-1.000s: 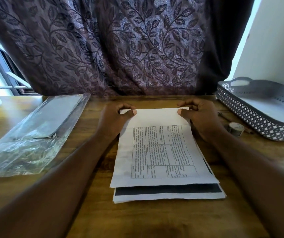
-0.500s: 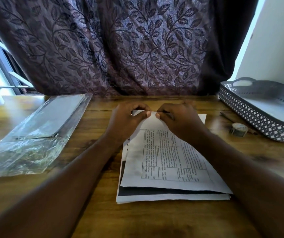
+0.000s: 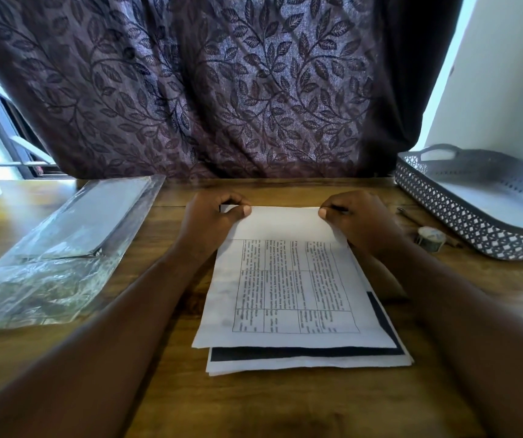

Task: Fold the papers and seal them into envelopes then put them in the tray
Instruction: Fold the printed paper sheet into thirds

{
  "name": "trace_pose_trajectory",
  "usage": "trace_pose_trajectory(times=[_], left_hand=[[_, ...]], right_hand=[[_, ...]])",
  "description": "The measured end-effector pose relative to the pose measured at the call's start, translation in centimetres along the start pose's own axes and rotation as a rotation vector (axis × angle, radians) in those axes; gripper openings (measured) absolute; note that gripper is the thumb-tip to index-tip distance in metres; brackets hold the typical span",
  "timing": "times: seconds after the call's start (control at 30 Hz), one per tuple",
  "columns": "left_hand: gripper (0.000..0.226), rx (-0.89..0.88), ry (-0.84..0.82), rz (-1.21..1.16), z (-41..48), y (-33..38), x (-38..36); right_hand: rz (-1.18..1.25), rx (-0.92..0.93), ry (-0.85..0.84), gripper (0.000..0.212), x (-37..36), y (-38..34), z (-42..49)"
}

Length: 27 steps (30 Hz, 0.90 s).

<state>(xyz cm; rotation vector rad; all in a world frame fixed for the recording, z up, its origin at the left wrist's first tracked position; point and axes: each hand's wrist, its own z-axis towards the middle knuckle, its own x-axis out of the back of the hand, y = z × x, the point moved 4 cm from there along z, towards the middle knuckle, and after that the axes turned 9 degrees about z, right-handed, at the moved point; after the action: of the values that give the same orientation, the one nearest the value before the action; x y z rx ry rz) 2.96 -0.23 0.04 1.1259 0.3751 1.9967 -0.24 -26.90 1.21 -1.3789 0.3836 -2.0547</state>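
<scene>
You were at the folding step: your left hand (image 3: 211, 224) and right hand (image 3: 360, 224) each pinched a far corner of the top sheet (image 3: 288, 279) on the stack (image 3: 310, 363) in the middle of the table (image 3: 269, 406). Next it probably needed a firm, square crease. The tray (image 3: 462, 229) sat far right.

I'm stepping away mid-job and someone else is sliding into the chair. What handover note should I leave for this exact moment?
Left hand pinches the far left corner of the top sheet; right hand pinches its far right corner.
The top sheet, printed with a table, lies on the paper stack mid-table. A plastic packet, likely envelopes, lies at left. A tape roll sits beside the tray at right.
Done: no finished fold or sealed envelope shows.
Left: fold each sheet, seal it in an envelope, put it in the tray.
</scene>
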Motion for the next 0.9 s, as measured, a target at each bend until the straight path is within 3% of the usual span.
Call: trace_pose_trajectory(times=[0.13,0.27,0.4,0.53,0.73,0.9], left_hand=[[0.007,0.019,0.015,-0.005,0.0,-0.2,0.4],[0.005,0.022,0.033,0.009,0.0,-0.6,0.5],[0.009,-0.001,0.067,0.123,0.0,-0.6,0.6],[0.033,-0.180,0.123,0.261,-0.4,2.1,0.6],[0.025,-0.384,0.061,0.241,-1.5,6.3,-0.5],[0.020,-0.496,0.068,0.300,-1.8,6.5,-0.6]], right_hand=[[0.021,-0.046,-0.011,0.030,0.3,0.9,-0.1],[0.159,-0.076,-0.056,0.016,0.2,1.0,-0.4],[0.244,-0.078,0.002,0.010,0.4,1.0,-0.4],[0.230,0.047,0.084,0.004,0.9,-1.1,-0.8],[0.118,0.312,0.125,0.004,-0.2,-5.6,-1.6],[0.090,0.331,0.142,0.004,-0.5,-5.3,-1.6]])
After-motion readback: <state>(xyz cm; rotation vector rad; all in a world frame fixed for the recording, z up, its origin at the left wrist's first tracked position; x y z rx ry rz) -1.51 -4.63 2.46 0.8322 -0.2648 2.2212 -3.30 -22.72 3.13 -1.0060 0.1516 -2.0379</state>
